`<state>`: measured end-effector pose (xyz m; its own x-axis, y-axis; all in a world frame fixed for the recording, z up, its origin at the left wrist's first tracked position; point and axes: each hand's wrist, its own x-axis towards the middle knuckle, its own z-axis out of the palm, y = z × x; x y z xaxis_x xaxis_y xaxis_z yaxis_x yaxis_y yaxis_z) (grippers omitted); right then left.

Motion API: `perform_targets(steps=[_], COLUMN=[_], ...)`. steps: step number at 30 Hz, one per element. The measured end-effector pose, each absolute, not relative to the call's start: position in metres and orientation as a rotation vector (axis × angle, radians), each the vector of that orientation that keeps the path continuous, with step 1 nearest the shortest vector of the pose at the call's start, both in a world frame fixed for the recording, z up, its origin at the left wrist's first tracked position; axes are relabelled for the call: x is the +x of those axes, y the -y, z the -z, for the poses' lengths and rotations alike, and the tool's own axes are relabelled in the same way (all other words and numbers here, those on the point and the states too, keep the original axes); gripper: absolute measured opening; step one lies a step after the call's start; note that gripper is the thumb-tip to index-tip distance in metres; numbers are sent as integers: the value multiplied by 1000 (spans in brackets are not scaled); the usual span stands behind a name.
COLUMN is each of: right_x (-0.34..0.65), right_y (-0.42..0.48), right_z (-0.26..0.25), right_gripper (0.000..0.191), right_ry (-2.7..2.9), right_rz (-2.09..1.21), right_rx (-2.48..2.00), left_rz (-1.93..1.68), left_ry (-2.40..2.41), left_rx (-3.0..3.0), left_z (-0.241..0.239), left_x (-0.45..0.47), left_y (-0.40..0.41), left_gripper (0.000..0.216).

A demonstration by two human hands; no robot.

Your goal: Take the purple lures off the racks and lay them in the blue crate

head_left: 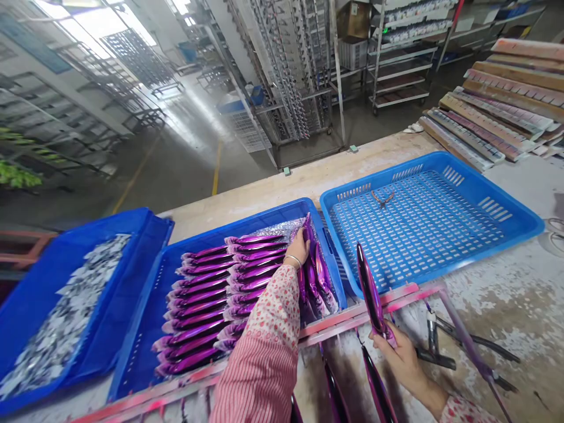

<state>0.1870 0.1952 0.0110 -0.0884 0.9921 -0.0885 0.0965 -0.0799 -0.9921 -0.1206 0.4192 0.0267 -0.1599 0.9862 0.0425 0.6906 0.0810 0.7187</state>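
My left hand reaches into a blue tray and closes on a purple fishing lure among several standing at the tray's right end. Rows of glossy purple lures lie flat in the same tray. My right hand grips another purple lure, holding it upright by its lower end over a pink-stained wooden rail. Two more dark purple lures lie on the bench below that hand.
A blue perforated tray on the right holds one small metal hook. A blue bin of silvery scraps sits at far left. Pliers lie on the stained bench. Painted boards and wire racks stand beyond.
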Motion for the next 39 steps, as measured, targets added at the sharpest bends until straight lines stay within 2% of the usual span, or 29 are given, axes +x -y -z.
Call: perform_targets(steps=[5, 10, 16, 23, 28, 36, 39], right_x=[201, 218, 223, 216, 202, 195, 194], right_y=[-184, -189, -196, -195, -199, -197, -203], right_z=[12, 25, 4, 12, -2, -11, -27], right_gripper=[46, 51, 55, 48, 32, 30, 28], right_ry=[1236, 1321, 1425, 1402, 1460, 1541, 1601], right_rz=[-1383, -1351, -1385, -1335, -1252, -1178, -1276], right_rx=[-1448, -1715, -1760, -1616, -1305, -1198, -1110], left_rz=[-737, -579, -270, -80, -163, -303, -670], left_ry=[-1892, -1950, -2079, -2245, -2236, -2261, -2236], left_rx=[1674, 1667, 1787, 1825, 1761, 1728, 1722], left_z=[-45, -38, -43, -46, -37, -26, -41], left_x=[-101, -103, -105, -93, -98, -113, -117], left_y=[-410, -410, -402, -392, -395, -393, -391], left_gripper=[71, 82, 57, 66, 66, 59, 56])
